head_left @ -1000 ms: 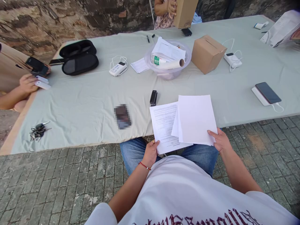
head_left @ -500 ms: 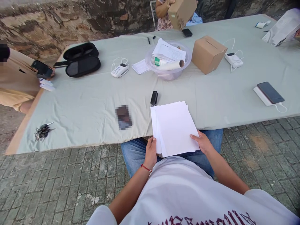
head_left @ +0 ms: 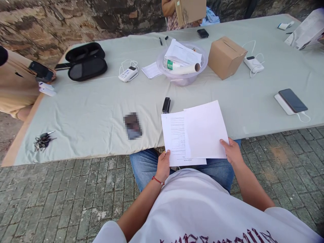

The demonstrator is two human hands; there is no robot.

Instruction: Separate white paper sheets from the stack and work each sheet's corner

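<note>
My left hand (head_left: 163, 165) pinches the lower left edge of a printed sheet of paper (head_left: 177, 138), thumb on top. Lines of small print show on its left part. Over its right part lies a blank sheet of paper (head_left: 206, 130), whose lower right edge my right hand (head_left: 231, 151) grips, thumb on top. Both sheets are above my lap at the table's front edge. Just beyond them stands a black stapler (head_left: 166, 105), close to the printed sheet's top edge. How many sheets each hand holds I cannot tell.
On the cloth-covered table (head_left: 101, 111) are a plastic basin (head_left: 182, 80) of papers and a roll, a cardboard box (head_left: 226, 57), a phone on a white power bank (head_left: 292, 100), keys (head_left: 43, 140) and an open black case (head_left: 87, 62). Another person holds a box (head_left: 191, 11) opposite.
My right hand has moved right and slightly up, sliding the blank sheet off the one beneath and uncovering its print. My left hand stays nearly still. The person opposite has turned their box.
</note>
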